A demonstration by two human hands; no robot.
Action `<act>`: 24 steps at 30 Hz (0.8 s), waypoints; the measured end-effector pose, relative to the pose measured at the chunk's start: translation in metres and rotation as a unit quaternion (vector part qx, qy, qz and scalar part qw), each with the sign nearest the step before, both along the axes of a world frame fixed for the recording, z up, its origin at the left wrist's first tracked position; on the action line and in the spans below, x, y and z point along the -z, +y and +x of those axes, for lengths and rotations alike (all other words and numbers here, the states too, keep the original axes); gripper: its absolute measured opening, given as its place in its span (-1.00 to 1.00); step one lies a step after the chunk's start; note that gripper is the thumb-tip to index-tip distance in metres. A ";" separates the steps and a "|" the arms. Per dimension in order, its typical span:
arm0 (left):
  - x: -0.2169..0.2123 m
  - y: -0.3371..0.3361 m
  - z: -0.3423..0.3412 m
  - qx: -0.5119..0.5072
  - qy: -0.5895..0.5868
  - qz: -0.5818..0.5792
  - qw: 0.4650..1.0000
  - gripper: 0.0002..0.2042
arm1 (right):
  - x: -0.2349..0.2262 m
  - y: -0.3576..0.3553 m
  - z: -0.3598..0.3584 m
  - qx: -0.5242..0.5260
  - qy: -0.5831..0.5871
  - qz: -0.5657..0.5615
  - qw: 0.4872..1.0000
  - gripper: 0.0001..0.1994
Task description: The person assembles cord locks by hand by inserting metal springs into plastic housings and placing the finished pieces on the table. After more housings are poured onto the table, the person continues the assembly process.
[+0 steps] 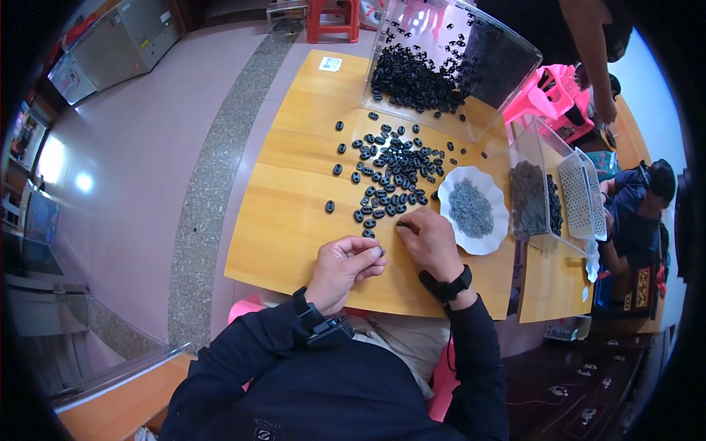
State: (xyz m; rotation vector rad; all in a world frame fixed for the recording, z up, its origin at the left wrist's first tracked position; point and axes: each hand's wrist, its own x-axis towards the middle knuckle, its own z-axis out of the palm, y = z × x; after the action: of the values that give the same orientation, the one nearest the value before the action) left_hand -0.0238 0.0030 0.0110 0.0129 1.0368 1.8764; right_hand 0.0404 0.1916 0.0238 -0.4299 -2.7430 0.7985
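Observation:
Near the table's front edge my left hand (344, 270) is closed in a pinch, thumb against forefinger. Something tiny shows at its fingertips, too small to name. My right hand (432, 241) reaches down to the tabletop, its fingertips closed on a small black plastic piece (401, 223). Beyond both hands spreads a loose pile of black oval two-hole plastic pieces (397, 163), with smaller dark parts among them. Right of the pile, beside my right hand, a white wavy-rimmed plate (497, 237) holds a heap of small grey pieces (471, 209).
A clear plastic bin (507, 40) of black pieces lies at the table's (287, 184) far end. To the right stand another clear bin (533, 140) and a white perforated basket (581, 192). Other people are at the right, near pink chairs (544, 92). A red stool (333, 28) stands beyond.

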 end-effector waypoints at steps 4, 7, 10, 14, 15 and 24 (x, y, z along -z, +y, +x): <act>-0.001 0.001 0.000 0.002 0.000 -0.005 1.000 -0.84 | 0.009 0.010 0.014 0.020 0.017 -0.247 0.969 -0.81; 0.001 0.000 0.000 0.001 0.002 -0.006 1.000 -0.84 | 0.003 0.009 0.021 0.035 0.012 -0.396 0.917 -0.78; 0.000 0.000 0.000 0.001 0.006 -0.007 1.000 -0.84 | 0.003 0.009 0.026 0.042 0.031 -0.476 0.878 -0.77; 0.000 0.001 0.000 0.002 0.008 -0.011 1.000 -0.84 | 0.009 0.009 0.032 0.047 0.065 -0.528 0.845 -0.74; 0.001 0.001 0.001 0.002 0.008 -0.011 1.000 -0.84 | 0.008 0.008 0.031 0.052 0.069 -0.547 0.833 -0.75; 0.000 0.000 0.000 -0.001 0.002 -0.012 1.000 -0.85 | 0.017 0.010 0.033 0.060 0.060 -0.601 0.795 -0.79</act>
State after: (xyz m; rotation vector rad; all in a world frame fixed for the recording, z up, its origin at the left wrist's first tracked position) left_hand -0.0242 0.0032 0.0108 0.0013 1.0613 1.8673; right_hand 0.0737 0.2015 0.0069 -0.6965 -1.6913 2.3430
